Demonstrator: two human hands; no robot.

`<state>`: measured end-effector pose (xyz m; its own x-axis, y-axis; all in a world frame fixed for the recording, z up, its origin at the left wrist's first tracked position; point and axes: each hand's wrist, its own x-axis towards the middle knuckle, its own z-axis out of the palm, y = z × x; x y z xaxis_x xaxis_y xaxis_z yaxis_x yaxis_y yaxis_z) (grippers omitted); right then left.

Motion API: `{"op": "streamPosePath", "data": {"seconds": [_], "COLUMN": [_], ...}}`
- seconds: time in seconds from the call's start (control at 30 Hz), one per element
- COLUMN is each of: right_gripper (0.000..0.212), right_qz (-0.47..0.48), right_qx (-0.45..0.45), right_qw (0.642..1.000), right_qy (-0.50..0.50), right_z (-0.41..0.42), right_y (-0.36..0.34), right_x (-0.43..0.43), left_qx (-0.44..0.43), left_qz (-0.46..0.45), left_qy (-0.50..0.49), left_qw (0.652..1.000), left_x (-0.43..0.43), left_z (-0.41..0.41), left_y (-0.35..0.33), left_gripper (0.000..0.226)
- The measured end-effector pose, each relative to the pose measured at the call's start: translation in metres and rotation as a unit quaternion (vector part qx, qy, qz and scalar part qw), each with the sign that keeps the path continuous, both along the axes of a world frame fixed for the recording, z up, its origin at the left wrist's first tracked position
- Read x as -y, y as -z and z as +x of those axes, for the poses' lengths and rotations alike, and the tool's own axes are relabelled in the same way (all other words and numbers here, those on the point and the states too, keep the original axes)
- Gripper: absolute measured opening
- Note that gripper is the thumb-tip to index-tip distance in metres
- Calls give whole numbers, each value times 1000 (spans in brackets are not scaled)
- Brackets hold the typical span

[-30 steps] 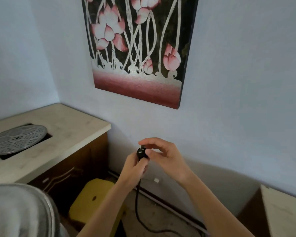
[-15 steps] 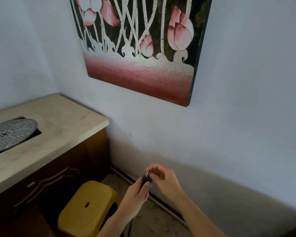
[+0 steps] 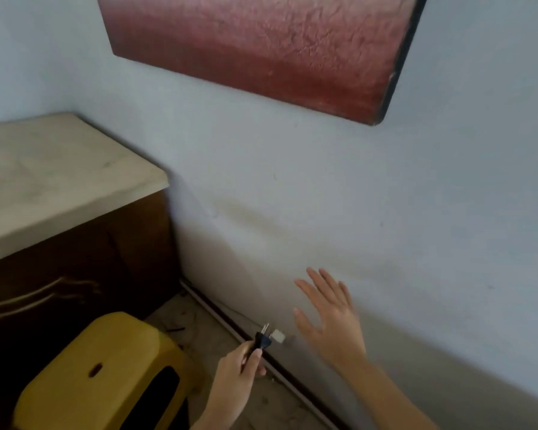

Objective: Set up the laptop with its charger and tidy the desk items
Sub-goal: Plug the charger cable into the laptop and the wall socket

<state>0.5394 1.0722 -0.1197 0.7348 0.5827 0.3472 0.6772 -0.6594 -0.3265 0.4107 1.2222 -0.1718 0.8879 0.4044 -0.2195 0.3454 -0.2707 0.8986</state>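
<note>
Black plug [image 3: 261,340], yellow stool [image 3: 106,367]

The left grip [image 3: 244,366] (a bare hand, its forearm rising from the lower edge) curls thumb and fingers round a black plug [image 3: 262,340], prongs pointing up. The right grip [image 3: 330,324] hovers just beside it, fingers straight and spread, its back toward the camera.

Pale blue wall [image 3: 323,197], red-edged painting [image 3: 261,48], marble-topped cabinet [image 3: 59,181], yellow stool [image 3: 84,377], speckled floor [image 3: 212,336]
</note>
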Motion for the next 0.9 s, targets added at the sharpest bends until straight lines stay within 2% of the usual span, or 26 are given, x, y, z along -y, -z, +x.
{"op": "streamPosePath", "data": {"seconds": [0.07, 0.13, 0.23, 0.33, 0.5, 0.73, 0.83, 0.9], "right_gripper": [53, 61, 74, 87, 92, 91, 75, 72], "right_qz": [-62, -135, -213, -236, -261, -310, -300, -308], "right_qx": [106, 167, 239, 291, 349, 450, 479, 486], "right_qw": [992, 976, 945, 925, 900, 837, 824, 817], "right_qy": [-16, -35, -62, -62, -25, -36, -42, -45], "right_z": [22, 44, 68, 87, 114, 134, 137, 139], "right_y": [20, 45, 92, 147, 220, 265, 267, 266], "right_x": [3, 4, 7, 2, 13, 30, 33, 34], "left_qx": [-14, -20, -36, -57, -51, 27, 34, 31], "left_qz": [27, 58, 53, 53, 45, 71, 95, 102], "left_qy": [7, 19, 29, 30, 47, 51, 73, 78], "left_qw": [1000, 998, 998, 997, 997, 996, 992, 991], "left_x": [-3, -9, -15, -21, -31, -42, -49, -52], "left_z": [15, 33, 56, 77, 103, 136, 144, 149], "left_y": [35, 75, 141, 218, 322, 387, 396, 398], "left_gripper": [14, 13, 13, 20, 16, 18, 18, 19]}}
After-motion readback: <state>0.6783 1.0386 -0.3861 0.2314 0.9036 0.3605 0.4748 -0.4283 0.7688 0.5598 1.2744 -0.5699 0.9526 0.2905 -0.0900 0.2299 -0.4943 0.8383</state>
